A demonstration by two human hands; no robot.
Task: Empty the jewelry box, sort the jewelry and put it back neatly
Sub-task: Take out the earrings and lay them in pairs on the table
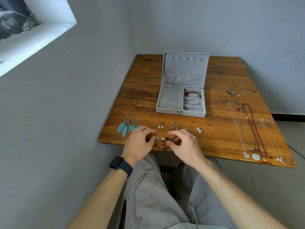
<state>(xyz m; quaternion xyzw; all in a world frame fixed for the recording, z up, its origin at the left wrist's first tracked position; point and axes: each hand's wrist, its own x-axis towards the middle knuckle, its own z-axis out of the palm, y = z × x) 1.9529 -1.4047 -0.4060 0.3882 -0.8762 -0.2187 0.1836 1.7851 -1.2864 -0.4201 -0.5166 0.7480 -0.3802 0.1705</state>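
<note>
A grey jewelry box (181, 103) stands open toward the back of the wooden table (219, 129), its lid upright and its ring rolls on the left holding a few small pieces along the front row. In the right-hand compartments lie a red bead bracelet (192, 94) and, just in front of it, some silvery pieces too small to make out. Along the table's near edge runs a row of earrings: 2 turquoise feather earrings (127, 126) at the left, then a pair of pale drop earrings (161, 126), a pair of crystal earrings (174, 126), a small stud (186, 129) and a pair of pearl studs (199, 130). On the right side of the table several necklaces (247, 128) are laid out lengthwise, side by side, their pendants toward the near edge. Both hands rest at the near edge, close together — the left hand (140, 144), with a ring on 1 finger and a dark watch (120, 165) on the wrist, and the right hand (183, 144). Their fingers are curled and loosely parted, clamped on nothing I can make out — 2 small flower earrings (160, 138) lie on the wood between the fingertips.
</note>
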